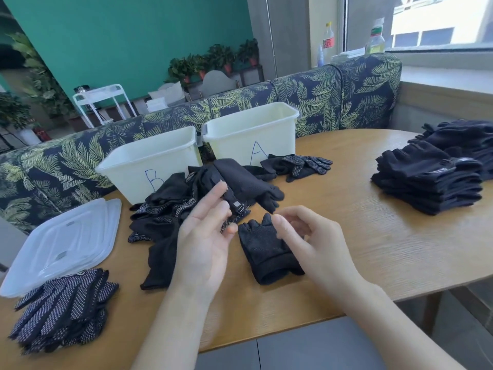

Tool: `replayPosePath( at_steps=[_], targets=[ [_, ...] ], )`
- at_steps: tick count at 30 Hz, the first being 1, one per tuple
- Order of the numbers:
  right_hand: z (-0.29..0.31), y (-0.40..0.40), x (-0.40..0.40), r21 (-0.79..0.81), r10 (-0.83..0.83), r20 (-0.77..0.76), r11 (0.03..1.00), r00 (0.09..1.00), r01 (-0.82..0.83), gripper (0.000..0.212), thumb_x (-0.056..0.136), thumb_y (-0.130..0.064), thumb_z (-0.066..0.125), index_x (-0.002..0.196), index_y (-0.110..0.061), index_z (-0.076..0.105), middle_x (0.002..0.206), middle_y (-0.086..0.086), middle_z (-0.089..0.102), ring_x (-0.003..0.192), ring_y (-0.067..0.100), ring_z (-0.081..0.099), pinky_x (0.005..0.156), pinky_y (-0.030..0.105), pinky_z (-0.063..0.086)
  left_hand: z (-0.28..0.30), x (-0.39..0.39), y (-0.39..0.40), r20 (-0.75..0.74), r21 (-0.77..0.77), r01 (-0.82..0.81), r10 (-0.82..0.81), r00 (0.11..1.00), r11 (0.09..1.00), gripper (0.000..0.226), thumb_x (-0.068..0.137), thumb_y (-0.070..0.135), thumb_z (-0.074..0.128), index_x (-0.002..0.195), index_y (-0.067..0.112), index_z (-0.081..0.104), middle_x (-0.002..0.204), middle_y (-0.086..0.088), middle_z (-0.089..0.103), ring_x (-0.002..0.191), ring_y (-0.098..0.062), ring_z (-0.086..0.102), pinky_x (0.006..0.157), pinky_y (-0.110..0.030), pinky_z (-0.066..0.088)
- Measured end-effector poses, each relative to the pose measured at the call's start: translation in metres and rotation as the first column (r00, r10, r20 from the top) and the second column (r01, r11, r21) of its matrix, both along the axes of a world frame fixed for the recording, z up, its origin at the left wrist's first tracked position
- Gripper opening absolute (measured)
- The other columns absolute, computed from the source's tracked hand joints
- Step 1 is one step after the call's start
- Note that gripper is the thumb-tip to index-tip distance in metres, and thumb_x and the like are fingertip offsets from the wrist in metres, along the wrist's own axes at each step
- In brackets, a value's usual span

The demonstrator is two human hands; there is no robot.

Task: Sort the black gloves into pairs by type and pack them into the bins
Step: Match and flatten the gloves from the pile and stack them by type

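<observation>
A loose heap of black gloves (162,212) lies in the middle of the wooden table (373,236), in front of two white bins marked B (149,158) and A (250,129). My left hand (205,241) is palm up at the heap's right edge, and its thumb and fingers pinch a black glove with a grey tag (245,185), lifted over the heap. A short fingerless black glove (261,249) lies flat on the table. My right hand (317,247) hovers at that glove's right edge, fingers loosely curled and holding nothing.
A stack of dotted gloves (64,308) sits at the near left, beside two clear bin lids (64,241). More dotted gloves (301,164) lie by bin A. Folded black gloves (426,180) are stacked at the far right. A leaf-patterned sofa (333,94) runs behind the table.
</observation>
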State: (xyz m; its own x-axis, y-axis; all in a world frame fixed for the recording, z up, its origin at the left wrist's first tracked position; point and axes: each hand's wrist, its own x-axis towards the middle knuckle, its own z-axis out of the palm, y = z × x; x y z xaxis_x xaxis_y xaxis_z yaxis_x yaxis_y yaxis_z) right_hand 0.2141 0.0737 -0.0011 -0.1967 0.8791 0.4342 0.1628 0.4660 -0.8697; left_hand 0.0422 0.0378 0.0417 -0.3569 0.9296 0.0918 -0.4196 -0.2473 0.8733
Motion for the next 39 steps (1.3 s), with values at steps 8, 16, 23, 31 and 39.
replayPosePath(
  at_steps=[8,16,23,31,39],
  targets=[
    [0.004,-0.002,-0.016,-0.269,0.064,-0.308,0.951,0.949,-0.151,0.018,0.097,-0.034,0.067,0.109,-0.021,0.064,0.098,-0.002,0.077,0.096,0.014,0.074,0.09,0.041,0.059,-0.022,0.021,-0.028,0.097,-0.037,0.001,0.003,0.995,0.999,0.04,0.078,0.009,0.067,0.117,0.008,0.076,0.083,-0.001,0.062,0.077,-0.011,0.057,0.068,-0.029,0.04],
    [0.001,0.003,-0.026,-0.318,0.061,-0.567,0.904,0.822,-0.286,0.038,0.093,-0.02,0.072,0.127,-0.024,0.057,0.119,0.012,0.068,0.109,0.028,0.07,0.084,0.036,0.061,-0.032,0.026,-0.041,0.07,-0.088,0.022,-0.016,0.997,0.996,0.036,0.079,0.01,0.069,0.113,0.018,0.079,0.097,-0.002,0.07,0.084,-0.01,0.06,0.071,-0.029,0.043],
    [-0.004,0.008,-0.02,-0.347,0.013,-0.576,0.901,0.817,-0.259,0.043,0.085,-0.027,0.082,0.124,-0.028,0.062,0.116,0.007,0.07,0.111,0.034,0.068,0.082,0.039,0.06,-0.04,0.033,-0.042,-0.137,-0.121,0.003,-0.02,0.99,0.993,0.038,0.077,0.024,0.074,0.115,0.027,0.078,0.104,0.004,0.074,0.099,-0.008,0.065,0.081,-0.03,0.048],
    [-0.007,0.022,-0.005,-0.337,-0.025,-0.563,0.92,0.826,-0.202,0.048,0.079,-0.017,0.084,0.12,-0.037,0.068,0.132,0.008,0.063,0.116,0.033,0.066,0.091,0.053,0.058,-0.04,0.039,-0.042,-0.37,-0.054,-0.187,0.154,0.916,0.981,0.024,0.089,0.022,0.077,0.107,0.038,0.079,0.103,0.01,0.076,0.095,-0.003,0.068,0.09,-0.039,0.055],
    [0.004,0.02,0.004,-0.272,0.184,-0.61,0.865,0.771,-0.421,0.047,0.087,0.006,0.07,0.126,-0.02,0.066,0.119,0.01,0.07,0.104,0.03,0.07,0.08,0.043,0.059,-0.023,0.023,-0.038,-0.207,-0.1,-0.103,0.081,0.975,0.99,0.039,0.085,0.036,0.077,0.121,0.021,0.074,0.126,0.0,0.072,0.123,-0.018,0.064,0.113,-0.05,0.043]
  ],
)
